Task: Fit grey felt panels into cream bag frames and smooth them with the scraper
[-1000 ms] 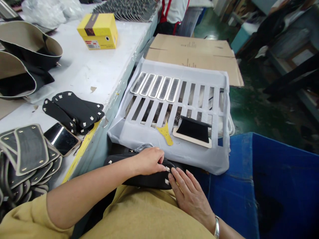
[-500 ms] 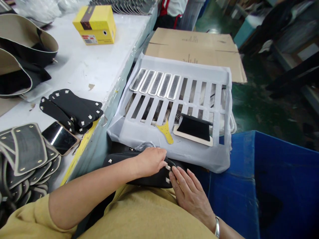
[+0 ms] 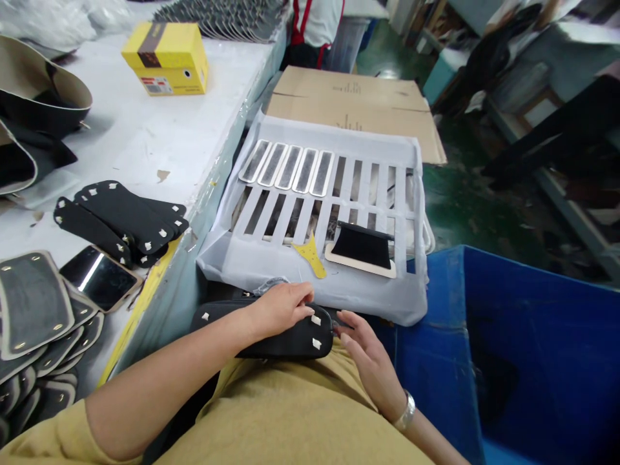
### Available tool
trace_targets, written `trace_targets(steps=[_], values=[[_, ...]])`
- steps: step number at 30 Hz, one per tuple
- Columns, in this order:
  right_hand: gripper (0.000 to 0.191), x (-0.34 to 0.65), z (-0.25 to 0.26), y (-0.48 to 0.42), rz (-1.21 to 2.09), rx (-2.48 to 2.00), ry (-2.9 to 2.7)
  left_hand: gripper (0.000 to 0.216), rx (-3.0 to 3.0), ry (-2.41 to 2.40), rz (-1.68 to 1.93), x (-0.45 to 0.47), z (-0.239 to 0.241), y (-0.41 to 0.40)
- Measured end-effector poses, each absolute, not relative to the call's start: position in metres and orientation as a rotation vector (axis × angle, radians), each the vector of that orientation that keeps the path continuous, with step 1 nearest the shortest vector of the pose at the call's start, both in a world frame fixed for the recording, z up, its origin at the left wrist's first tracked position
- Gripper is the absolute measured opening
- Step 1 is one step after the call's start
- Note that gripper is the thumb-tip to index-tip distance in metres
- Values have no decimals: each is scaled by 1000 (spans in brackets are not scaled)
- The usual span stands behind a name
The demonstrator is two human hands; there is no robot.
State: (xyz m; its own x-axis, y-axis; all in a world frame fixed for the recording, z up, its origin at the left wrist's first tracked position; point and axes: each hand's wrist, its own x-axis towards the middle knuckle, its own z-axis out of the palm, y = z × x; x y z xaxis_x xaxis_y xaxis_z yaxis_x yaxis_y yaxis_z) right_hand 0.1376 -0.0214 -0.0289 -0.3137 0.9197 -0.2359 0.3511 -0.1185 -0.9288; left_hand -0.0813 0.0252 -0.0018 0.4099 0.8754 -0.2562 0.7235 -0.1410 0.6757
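Note:
A long black zip-edged bag or case (image 3: 290,341) with rounded ends lies across the front of my body, small white tabs on its upper face. My left hand (image 3: 278,310) is over its far side. Those fingers are curled, thumb near the index finger; anything between them is hidden. At the bag's right end is my right hand (image 3: 368,358), its fingers bent and parted, fingertips close to the edge. Just beyond, a yellow Y-shaped piece (image 3: 312,257) and a black flap on a cream-edged panel (image 3: 363,248) rest on the white slotted rack (image 3: 290,261).
Several grey oblong pieces (image 3: 295,169) lie in a row on the rack, with cardboard (image 3: 353,97) behind. On the left table are black tabbed straps (image 3: 121,213), a phone (image 3: 99,278), grey panels (image 3: 36,300) and a yellow box (image 3: 167,61). A blue bin (image 3: 436,336) stands right.
My left hand has lifted off the white tabs at the bag's right end. My right hand has moved from flat beside the tabs to the bag's end, fingers now bent. The view has shifted slightly.

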Motion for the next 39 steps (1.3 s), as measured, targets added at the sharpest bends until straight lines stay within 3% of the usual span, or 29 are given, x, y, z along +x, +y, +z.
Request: trace_targets(steps=[3, 5, 13, 16, 30, 39], values=[[37, 133, -27, -15, 1755, -1338, -1391, 6, 1911, 1331, 294, -83, 1, 23], [42, 130, -27, -12, 1796, -1268, -1452, 10, 1941, 1295, 292, -85, 4, 21], [16, 119, -26, -3, 1202, -1340, -1856, 4, 1861, 1276, 425, -84, 3, 16], [14, 115, -20, 3, 1156, -1352, -1927, 7, 1848, 1244, 529, -83, -3, 13], [10, 112, -19, 12, 1313, -1410, -1881, 5, 1987, 1368, 488, -76, -1, 7], [22, 107, -28, 9, 1703, -1347, -1386, 11, 2020, 1444, 497, -71, -2, -6]])
